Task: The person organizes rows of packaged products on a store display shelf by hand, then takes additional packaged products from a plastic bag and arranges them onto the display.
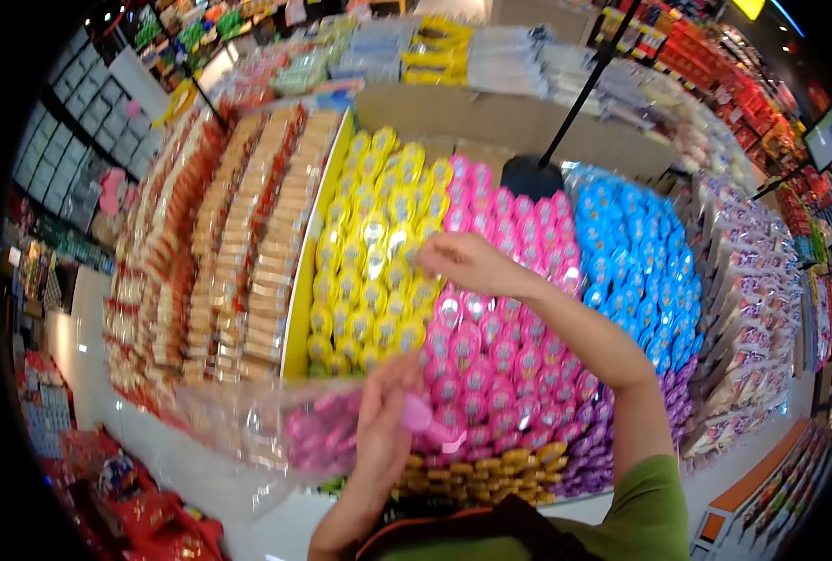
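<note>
My left hand [385,421] is closed round a clear plastic bag [238,421] that stretches out to the left with several pink packets [322,432] inside. A smooth pink piece [427,423] sticks out to the right of this hand; its kind is unclear. My right hand [472,262] hovers over the line between the yellow round packets [369,215] and the pink round packets [491,351]. Its fingers are curled and slightly blurred, and what they hold, if anything, is hidden.
Blue packets [636,252] lie to the right, with purple packets [584,449] and gold packets [491,477] nearer me. Long wrapped packs [233,243] stand in rows left of a yellow divider [318,252]. A black pole [584,93] rises from a dark base behind the pink packets.
</note>
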The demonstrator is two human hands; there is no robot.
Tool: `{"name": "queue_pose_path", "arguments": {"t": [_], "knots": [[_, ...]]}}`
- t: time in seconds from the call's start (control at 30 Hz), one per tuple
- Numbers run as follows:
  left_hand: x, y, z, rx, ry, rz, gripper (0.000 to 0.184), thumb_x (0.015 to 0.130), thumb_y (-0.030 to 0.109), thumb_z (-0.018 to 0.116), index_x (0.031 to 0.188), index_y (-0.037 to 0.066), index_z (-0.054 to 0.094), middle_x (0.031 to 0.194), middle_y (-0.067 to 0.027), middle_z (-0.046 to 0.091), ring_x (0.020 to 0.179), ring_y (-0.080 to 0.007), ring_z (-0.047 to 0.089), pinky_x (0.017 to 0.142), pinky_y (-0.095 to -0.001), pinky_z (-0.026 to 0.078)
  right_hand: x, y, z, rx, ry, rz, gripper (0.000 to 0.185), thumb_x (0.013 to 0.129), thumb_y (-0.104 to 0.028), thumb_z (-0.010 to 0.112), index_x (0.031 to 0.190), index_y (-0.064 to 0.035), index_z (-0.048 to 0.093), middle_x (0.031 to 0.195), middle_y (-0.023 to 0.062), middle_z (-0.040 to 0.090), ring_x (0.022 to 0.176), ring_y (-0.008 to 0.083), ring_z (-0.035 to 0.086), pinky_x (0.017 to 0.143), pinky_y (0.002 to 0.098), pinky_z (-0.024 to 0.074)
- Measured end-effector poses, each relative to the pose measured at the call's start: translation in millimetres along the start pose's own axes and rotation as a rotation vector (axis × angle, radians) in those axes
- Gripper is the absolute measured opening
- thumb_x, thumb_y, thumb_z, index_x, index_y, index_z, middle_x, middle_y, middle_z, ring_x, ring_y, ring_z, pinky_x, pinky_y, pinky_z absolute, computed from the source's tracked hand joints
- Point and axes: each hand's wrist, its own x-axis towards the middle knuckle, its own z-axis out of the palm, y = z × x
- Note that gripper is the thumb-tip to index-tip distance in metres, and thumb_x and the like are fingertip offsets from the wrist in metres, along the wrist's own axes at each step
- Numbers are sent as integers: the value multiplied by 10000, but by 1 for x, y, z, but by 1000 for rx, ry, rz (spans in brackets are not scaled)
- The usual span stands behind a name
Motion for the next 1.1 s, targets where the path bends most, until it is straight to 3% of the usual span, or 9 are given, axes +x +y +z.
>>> {"name": "queue_pose_path", "arguments": {"t": [0.17,0.37,0.47,0.5,0.7,0.83,0.93,0.97,1.1], "knots": [[12,8,13,150,-58,193,510,987,93,403,1465,54,229,1531,-135,231,1379,-218,287,1110,-344,248,-64,-74,56,84,-372,209,317,882,-219,645,1111,-28,537,850,62,638,803,128,609,691,266,482],[7,1,22,218,-47,260,504,1018,151,347,1478,51,166,1529,-116,226,1339,-206,338,1059,-349,331,-87,-55,99,547,-106,77,337,863,-143,666,1111,3,490,860,50,590,859,115,577,734,263,482],[-6,-1,20,217,65,-55,487,1023,195,354,1468,76,199,1503,-119,250,1309,-212,373,1014,-353,388,-88,-60,83,381,91,113,262,884,-129,639,1056,-6,485,929,67,589,945,108,573,790,291,484],[-11,-13,25,170,88,33,358,1021,227,375,1355,98,373,1284,-118,482,1128,-212,514,916,-371,448,-89,-70,78,361,146,173,248,885,-126,636,1040,-9,482,955,72,588,970,109,567,804,297,482],[-14,-19,-6,-389,-362,-440,252,1002,341,405,1013,122,529,682,14,460,620,-161,441,639,-295,365,-93,-64,76,587,-41,-15,423,855,-73,660,1168,-67,375,904,6,546,818,63,548,724,233,452],[-15,-27,-14,-540,-402,-594,378,1002,400,365,1189,102,504,749,-29,523,671,-181,503,650,-304,394,-87,-63,48,618,-146,162,393,892,-69,625,1216,-102,405,968,30,599,770,81,582,596,229,479],[-18,-5,17,27,-387,-568,479,1005,424,334,1322,75,415,889,-108,608,818,-234,602,729,-343,467,-56,-44,-2,393,330,129,273,937,-127,569,1188,-102,464,856,-7,597,684,45,552,513,212,437],[-17,-19,-6,-58,-550,-560,528,1005,412,352,1393,54,328,1077,-163,608,980,-262,616,853,-361,477,-40,-24,-29,335,504,41,243,949,-144,552,1177,-103,478,839,-15,597,668,42,540,514,208,430],[-28,-22,-10,9,-499,-521,492,1006,364,385,1366,29,361,1092,-171,599,1019,-248,591,856,-354,466,8,55,-139,-125,912,-62,226,910,-73,552,1136,-61,546,752,27,600,602,74,545,541,248,458]]}}
